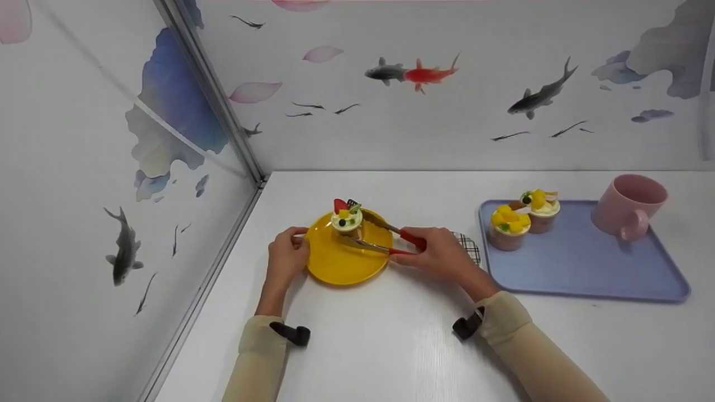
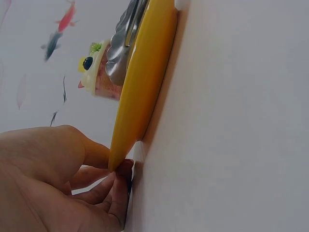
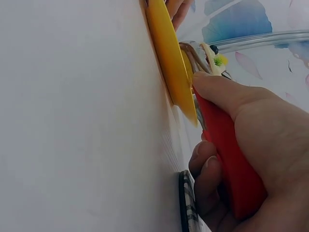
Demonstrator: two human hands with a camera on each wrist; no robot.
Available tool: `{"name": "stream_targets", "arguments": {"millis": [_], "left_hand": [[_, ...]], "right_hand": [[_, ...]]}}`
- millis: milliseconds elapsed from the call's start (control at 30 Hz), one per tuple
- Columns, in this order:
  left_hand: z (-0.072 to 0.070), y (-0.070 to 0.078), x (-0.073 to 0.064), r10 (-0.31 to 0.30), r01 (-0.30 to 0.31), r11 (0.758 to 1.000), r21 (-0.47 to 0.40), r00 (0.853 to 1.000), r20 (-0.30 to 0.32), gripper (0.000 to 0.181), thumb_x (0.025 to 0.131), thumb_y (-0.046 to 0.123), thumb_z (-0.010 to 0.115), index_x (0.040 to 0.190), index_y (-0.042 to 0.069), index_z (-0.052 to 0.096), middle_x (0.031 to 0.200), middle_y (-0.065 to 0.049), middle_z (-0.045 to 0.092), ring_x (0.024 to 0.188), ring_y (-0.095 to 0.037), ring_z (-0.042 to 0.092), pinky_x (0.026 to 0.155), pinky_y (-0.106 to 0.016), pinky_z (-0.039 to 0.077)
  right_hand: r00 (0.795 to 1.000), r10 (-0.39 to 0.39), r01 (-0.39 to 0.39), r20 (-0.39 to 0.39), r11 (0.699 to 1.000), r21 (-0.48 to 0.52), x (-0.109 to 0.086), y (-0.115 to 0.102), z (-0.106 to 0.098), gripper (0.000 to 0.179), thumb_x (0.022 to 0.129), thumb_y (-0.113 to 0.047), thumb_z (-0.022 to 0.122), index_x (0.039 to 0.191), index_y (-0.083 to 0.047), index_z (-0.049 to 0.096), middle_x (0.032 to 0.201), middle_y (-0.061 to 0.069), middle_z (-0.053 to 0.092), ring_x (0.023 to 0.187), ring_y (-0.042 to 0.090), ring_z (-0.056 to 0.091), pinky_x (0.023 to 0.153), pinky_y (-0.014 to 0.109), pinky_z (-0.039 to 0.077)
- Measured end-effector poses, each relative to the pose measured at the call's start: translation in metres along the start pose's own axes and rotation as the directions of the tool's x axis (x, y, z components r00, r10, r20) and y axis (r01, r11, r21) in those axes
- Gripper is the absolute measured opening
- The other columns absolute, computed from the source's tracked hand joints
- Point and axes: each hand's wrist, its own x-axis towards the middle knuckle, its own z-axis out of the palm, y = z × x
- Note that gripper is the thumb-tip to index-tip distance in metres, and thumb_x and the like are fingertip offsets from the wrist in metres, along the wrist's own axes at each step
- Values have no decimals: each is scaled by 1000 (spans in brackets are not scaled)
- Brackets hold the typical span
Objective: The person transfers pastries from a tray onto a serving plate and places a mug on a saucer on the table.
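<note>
My left hand [image 1: 287,254] pinches the left rim of a yellow plate [image 1: 341,265], thumb above and fingers beneath, as the left wrist view shows. In my right hand [image 1: 438,254] is a pair of metal tongs [image 1: 368,245] with red handles [image 3: 227,159]. The tongs' scalloped tips [image 2: 118,60] lie over the plate, one on each side of a small dessert cup [image 1: 347,222]. That cup stands upright toward the plate's back, topped with white cream, a strawberry piece, a yellow cube and a dark berry.
On the right a blue-purple tray [image 1: 586,273] carries two mango-topped dessert cups [image 1: 509,228] and a pink mug [image 1: 623,209]. A black-and-white checked item [image 1: 468,248] lies partly behind my right hand. Painted wall panels [image 1: 447,128] border the table at the back and left.
</note>
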Motion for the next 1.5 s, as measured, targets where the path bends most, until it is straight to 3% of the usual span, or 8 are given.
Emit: {"name": "stream_targets", "arguments": {"millis": [167,467,700,867,1167,1500], "left_hand": [[-1,1,1,0,0,1000,-6,1000,6,32,99,17,57,129,12,65,106,-7,69,91,-21,64,82,-31,57],[-2,1,1,-1,1,1000,0,1000,6,32,99,17,57,130,12,64,107,-8,68,92,-21,64,83,-32,57],[0,-2,2,-19,19,1000,22,1000,2,33,98,15,57,130,13,64,110,-7,68,95,-21,63,88,-32,57],[0,0,1,-23,23,1000,-1,1000,5,32,99,15,57,130,12,63,110,-7,69,94,-21,64,86,-33,58],[-1,-1,0,0,0,1000,11,1000,9,32,99,15,57,130,12,64,109,-8,69,93,-21,64,84,-32,58],[0,-1,0,1,-1,1000,-3,1000,7,32,98,15,58,129,12,65,109,-9,69,93,-22,65,83,-32,58]], "right_hand": [[1000,11,-11,-27,1000,0,-1,0,-2,76,73,-67,78,136,-25,64,109,-6,71,86,19,57,71,30,48],[998,-43,42,-55,999,-12,-13,4,-2,74,74,-68,76,133,-24,66,82,-2,65,76,18,54,63,29,44],[997,-27,25,-66,999,-30,-29,6,-3,78,73,-71,75,136,-27,63,96,-6,70,83,18,54,65,28,46],[994,-58,53,-97,997,-46,-41,8,-8,76,73,-71,74,135,-26,64,77,-6,63,78,16,54,59,26,44],[980,-106,100,-169,994,-46,-64,22,-20,70,75,-67,76,131,-26,67,106,-7,73,86,14,57,65,22,53],[978,-102,87,-180,992,-89,-93,38,-36,75,74,-69,75,133,-24,66,76,-9,63,63,11,49,48,21,36]]}}
